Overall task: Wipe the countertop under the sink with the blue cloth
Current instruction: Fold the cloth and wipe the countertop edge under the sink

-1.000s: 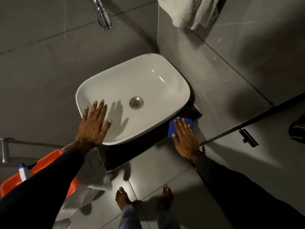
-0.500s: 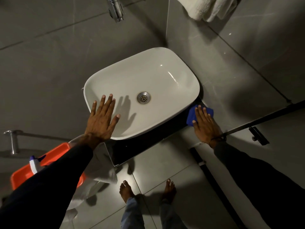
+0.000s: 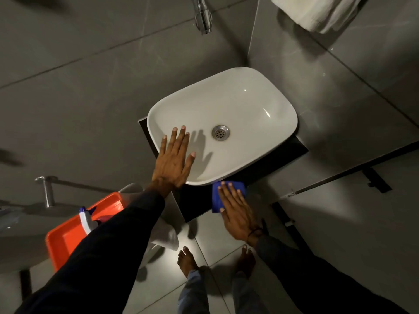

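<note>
A white vessel sink [image 3: 238,105] sits on a narrow black countertop [image 3: 278,159]. My left hand [image 3: 173,162] lies flat with fingers spread on the sink's near left rim, holding nothing. My right hand [image 3: 235,209] presses flat on the blue cloth [image 3: 239,188], which lies on the black countertop just in front of the sink's near edge. Part of the cloth is hidden under my fingers.
A chrome faucet [image 3: 203,17] juts from the wall above the sink. A white towel [image 3: 315,12] hangs at top right. An orange tub [image 3: 74,232] with a spray bottle [image 3: 86,219] stands at the left. My bare feet [image 3: 188,260] are on the grey floor tiles.
My right hand has slid the blue cloth from the countertop's right end back left along the front edge. My left hand stays on the sink rim.
</note>
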Demonstrator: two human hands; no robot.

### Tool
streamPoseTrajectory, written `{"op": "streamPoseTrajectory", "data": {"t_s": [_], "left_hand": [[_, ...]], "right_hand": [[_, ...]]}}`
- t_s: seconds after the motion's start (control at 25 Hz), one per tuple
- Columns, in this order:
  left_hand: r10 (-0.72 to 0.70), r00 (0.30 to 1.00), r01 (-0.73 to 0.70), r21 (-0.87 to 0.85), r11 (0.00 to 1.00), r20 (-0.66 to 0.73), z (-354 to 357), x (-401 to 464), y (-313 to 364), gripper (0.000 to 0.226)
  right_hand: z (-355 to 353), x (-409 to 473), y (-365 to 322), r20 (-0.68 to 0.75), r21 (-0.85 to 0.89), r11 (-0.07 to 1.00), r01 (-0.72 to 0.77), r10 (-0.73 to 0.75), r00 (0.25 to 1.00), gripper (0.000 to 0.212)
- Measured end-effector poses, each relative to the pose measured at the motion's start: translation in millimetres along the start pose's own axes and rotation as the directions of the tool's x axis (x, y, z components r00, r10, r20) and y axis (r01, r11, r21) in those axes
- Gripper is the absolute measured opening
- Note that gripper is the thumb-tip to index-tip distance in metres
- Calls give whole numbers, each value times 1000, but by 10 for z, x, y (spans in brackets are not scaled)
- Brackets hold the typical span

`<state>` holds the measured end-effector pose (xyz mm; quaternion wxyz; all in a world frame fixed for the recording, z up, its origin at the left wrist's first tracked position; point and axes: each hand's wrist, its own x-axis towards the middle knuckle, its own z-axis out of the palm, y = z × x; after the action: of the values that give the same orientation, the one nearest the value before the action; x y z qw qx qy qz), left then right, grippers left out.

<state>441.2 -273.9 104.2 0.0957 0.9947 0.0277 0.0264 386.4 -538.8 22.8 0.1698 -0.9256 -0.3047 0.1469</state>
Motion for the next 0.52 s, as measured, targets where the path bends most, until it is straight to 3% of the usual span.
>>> {"op": "streamPoseTrajectory", "data": {"t_s": [0.08,0.16,0.2,0.28,0.36,0.44,0.48,0.52], "left_hand": [[-54,995,41,-152,988,-83,-28,-110,23,64],[-215,963,143,-366,919,-164,2,-425,-11,59],[-317,937,215,-469,857,-149,52,-659,-74,58],[-484,874,399,-611,683,29,252,-1154,-182,50],[-565,756,595,-705,386,329,390,-1575,-255,33],[-525,593,684,-726,-72,610,422,-1792,-192,32],[-471,554,687,-697,-206,686,423,-1844,-159,36],[-412,557,695,-676,-246,722,421,-1869,-127,41]], "right_hand": [[144,-4,-364,18,-15,999,47,-47,999,70],[244,14,-646,11,-67,993,98,-97,995,70],[277,35,-747,6,-85,989,119,-119,993,68],[305,60,-806,39,-78,988,133,-130,991,69],[329,72,-863,58,-114,984,137,-131,990,71],[349,91,-899,80,-138,981,137,-127,989,70],[347,112,-918,96,-124,982,140,-129,987,69],[336,138,-944,106,-82,988,133,-124,987,67]]}}
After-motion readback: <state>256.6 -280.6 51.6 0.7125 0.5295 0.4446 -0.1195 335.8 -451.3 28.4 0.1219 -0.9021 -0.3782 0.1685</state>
